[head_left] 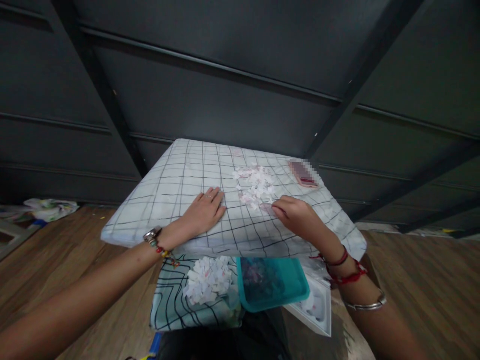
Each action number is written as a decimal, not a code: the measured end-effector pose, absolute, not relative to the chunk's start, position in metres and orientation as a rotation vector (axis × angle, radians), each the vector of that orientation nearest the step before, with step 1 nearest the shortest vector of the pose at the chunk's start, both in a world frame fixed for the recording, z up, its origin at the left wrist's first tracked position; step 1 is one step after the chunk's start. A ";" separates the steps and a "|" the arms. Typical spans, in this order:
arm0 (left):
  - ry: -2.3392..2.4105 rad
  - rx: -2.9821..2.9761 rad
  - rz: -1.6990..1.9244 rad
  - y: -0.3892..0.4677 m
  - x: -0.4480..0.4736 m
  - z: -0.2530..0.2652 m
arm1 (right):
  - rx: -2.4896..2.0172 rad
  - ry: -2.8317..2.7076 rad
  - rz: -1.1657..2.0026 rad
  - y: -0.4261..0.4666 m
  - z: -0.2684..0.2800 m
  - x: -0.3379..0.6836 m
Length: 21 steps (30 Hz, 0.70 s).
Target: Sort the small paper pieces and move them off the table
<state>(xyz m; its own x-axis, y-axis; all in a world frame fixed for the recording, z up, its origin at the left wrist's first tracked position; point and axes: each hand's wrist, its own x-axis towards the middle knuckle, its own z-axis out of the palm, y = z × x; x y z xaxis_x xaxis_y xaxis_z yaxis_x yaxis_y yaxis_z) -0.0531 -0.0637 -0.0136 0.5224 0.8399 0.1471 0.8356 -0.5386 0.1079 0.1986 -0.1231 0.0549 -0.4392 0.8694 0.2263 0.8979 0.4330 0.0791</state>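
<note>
My left hand [205,209] lies flat, fingers stretched, on the white checked cloth [187,170] that covers the table. Beyond and to its right is a spread of small white paper pieces [257,186], some with pinkish marks. My right hand [295,214] is closed in a pinch at the near right edge of these pieces. Something thin and pinkish shows by its fingertips, too blurred to name. A phone [305,176], partly pixelated, rests on the cloth past my right hand.
Below the table's near edge are a heap of white paper pieces [210,280] on a green patterned cloth [168,305], a teal plastic tub [294,282] with dark contents, and a white box [320,317]. A dark panelled wall [225,100] stands behind the table.
</note>
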 end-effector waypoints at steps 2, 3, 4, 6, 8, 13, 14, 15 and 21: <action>1.471 2.723 0.277 -0.062 -0.046 -0.014 | -1.544 -2.562 -0.332 -0.115 0.049 0.200; 1.463 2.726 0.274 -0.062 -0.043 -0.015 | -1.541 -2.578 -0.361 -0.113 0.046 0.197; 1.459 2.729 0.269 -0.061 -0.041 -0.015 | -1.545 -2.591 -0.386 -0.113 0.044 0.194; 1.462 2.736 0.260 -0.061 -0.039 -0.017 | -1.549 -2.622 -0.408 -0.118 0.041 0.189; 1.470 2.746 0.254 -0.062 -0.038 -0.019 | -1.509 -2.673 -0.396 -0.124 0.041 0.186; 1.485 2.787 0.204 -0.066 -0.037 -0.017 | -1.525 -2.625 -0.432 -0.122 0.045 0.186; 1.487 2.796 0.184 -0.067 -0.037 -0.015 | -1.548 -2.613 -0.447 -0.119 0.044 0.185; 1.485 2.803 0.166 -0.066 -0.037 -0.012 | -1.556 -2.621 -0.453 -0.116 0.044 0.184; 1.461 2.805 0.184 -0.043 -0.041 0.001 | -1.452 -2.730 -0.305 -0.115 0.048 0.182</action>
